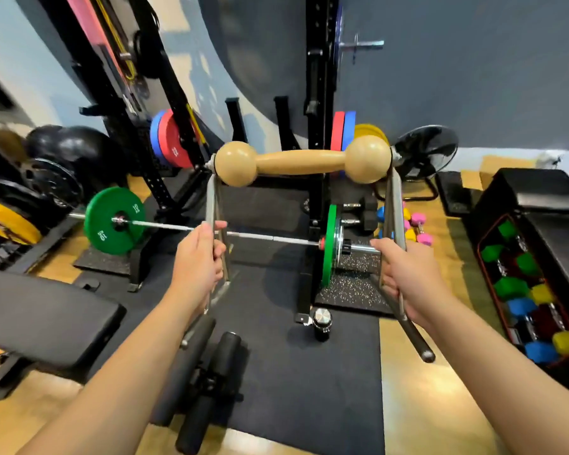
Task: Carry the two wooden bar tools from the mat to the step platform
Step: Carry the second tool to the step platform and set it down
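Note:
One wooden bar tool (301, 163) is up in the air in front of me, level: a tan handle with a round ball at each end, carried on two metal side frames. My left hand (200, 257) is closed around the left frame (212, 205). My right hand (403, 277) is closed around the right frame (395, 205), whose lower rod sticks out past my wrist. The black mat (293, 372) lies on the floor below. I see no second wooden bar. A black padded block (532, 192) stands at the right; I cannot tell whether it is the step platform.
A barbell with green plates (114, 221) crosses the rack straight ahead. A black bench (46, 320) fills the left, black foam-grip handles (204, 366) and a dark bottle (322, 323) lie on the mat. Coloured dumbbells in a case (532, 307) and a fan (424, 152) are at the right.

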